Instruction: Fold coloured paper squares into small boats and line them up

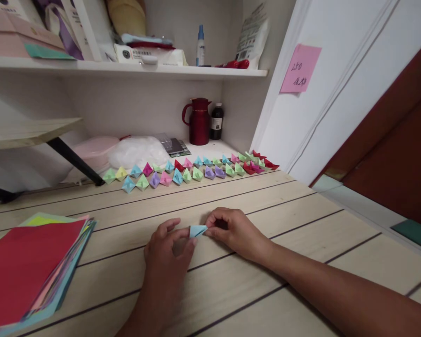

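A small piece of folded light blue paper (pixel 198 230) is held between my two hands, just above the wooden table (pixel 266 290). My left hand (pixel 170 255) pinches its left end between thumb and finger. On the opposite side, the thumb and index finger of my right hand (pixel 231 231) grip the pointed right tip. Beyond my hands, rows of small folded paper boats (pixel 177 177) in blue, green, purple, pink and red line the far edge of the table.
A stack of coloured paper sheets (pixel 35 267), red on top, lies at the left. Behind the boats stand a red thermos jug (pixel 199 122), a dark bottle (pixel 216 122) and a white plastic bag (pixel 138 152). A black metal leg (pixel 75 160) meets the table at the back left.
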The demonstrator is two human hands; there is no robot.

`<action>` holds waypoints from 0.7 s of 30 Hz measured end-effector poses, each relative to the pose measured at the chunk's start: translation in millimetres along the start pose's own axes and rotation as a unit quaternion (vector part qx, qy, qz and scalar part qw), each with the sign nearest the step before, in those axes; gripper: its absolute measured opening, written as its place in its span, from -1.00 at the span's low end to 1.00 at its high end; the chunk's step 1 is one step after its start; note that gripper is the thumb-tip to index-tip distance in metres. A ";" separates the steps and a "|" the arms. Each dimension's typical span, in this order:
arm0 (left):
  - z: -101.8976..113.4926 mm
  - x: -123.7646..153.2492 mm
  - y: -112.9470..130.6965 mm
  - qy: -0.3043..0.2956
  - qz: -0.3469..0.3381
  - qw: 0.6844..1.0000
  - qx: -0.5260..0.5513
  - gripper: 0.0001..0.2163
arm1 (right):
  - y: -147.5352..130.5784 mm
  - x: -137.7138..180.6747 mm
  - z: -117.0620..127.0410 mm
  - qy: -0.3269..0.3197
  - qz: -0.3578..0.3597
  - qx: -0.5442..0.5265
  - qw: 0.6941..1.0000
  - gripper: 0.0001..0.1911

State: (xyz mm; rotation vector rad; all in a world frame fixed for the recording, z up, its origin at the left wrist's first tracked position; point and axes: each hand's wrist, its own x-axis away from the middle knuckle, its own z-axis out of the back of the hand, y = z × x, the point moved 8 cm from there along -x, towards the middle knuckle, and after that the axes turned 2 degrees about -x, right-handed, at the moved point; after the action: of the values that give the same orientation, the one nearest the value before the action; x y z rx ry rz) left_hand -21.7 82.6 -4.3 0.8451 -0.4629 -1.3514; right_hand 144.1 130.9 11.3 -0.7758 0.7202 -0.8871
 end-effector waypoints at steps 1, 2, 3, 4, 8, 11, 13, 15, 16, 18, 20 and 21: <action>2.4 0.0 -1.0 0.005 0.015 0.999 0.038 -0.79 | -2.0 0.4 -0.1 0.002 0.011 0.008 1.000 -0.97; 5.0 0.2 -2.2 0.012 0.031 0.997 0.075 -0.75 | -5.2 1.0 -0.2 0.004 0.027 0.018 0.999 -0.97; 7.4 0.4 -3.7 0.021 0.046 0.993 0.108 -0.73 | -9.3 1.8 -0.2 0.007 0.045 0.028 0.999 -0.96; 8.9 0.7 -5.2 0.026 0.059 0.989 0.133 -0.73 | -13.8 2.9 -0.3 0.009 0.062 0.037 0.997 -0.96; 7.1 0.8 -8.7 0.021 0.080 0.982 0.168 -0.80 | -25.1 7.0 2.2 0.022 0.073 0.013 0.997 -0.94; 7.1 1.1 -11.3 0.046 0.087 0.974 0.204 -0.82 | -25.1 9.1 -1.8 0.000 0.040 -0.085 0.996 -0.94; 7.0 1.1 -12.9 0.068 0.083 0.966 0.237 -0.83 | -22.5 10.4 -9.6 -0.028 0.016 -0.171 0.985 -0.87; 6.0 0.2 -13.1 0.080 0.065 0.959 0.263 -0.85 | -17.1 11.0 -18.5 -0.043 -0.016 -0.259 0.965 -0.70; 5.5 -0.5 -12.3 0.082 0.052 0.958 0.270 -0.86 | -13.9 10.8 -22.3 -0.044 -0.033 -0.301 0.952 -0.64; 4.9 -1.4 -10.7 0.081 0.033 0.960 0.266 -0.86 | -9.5 9.5 -27.3 -0.038 -0.053 -0.373 0.926 -0.63; 3.5 -1.3 -9.4 0.067 0.036 0.967 0.244 -0.83 | -7.7 7.2 -27.2 -0.027 -0.056 -0.406 0.912 -0.67; 2.7 -0.9 -8.7 0.057 0.041 0.971 0.230 -0.82 | -7.1 5.9 -25.6 -0.021 -0.055 -0.408 0.911 -0.69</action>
State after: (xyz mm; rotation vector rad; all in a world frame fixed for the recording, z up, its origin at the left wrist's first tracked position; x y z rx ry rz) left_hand -29.6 82.8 -8.9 1.2630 -0.7281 -1.1246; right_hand 123.4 115.7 2.5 -1.5857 1.0302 -0.6471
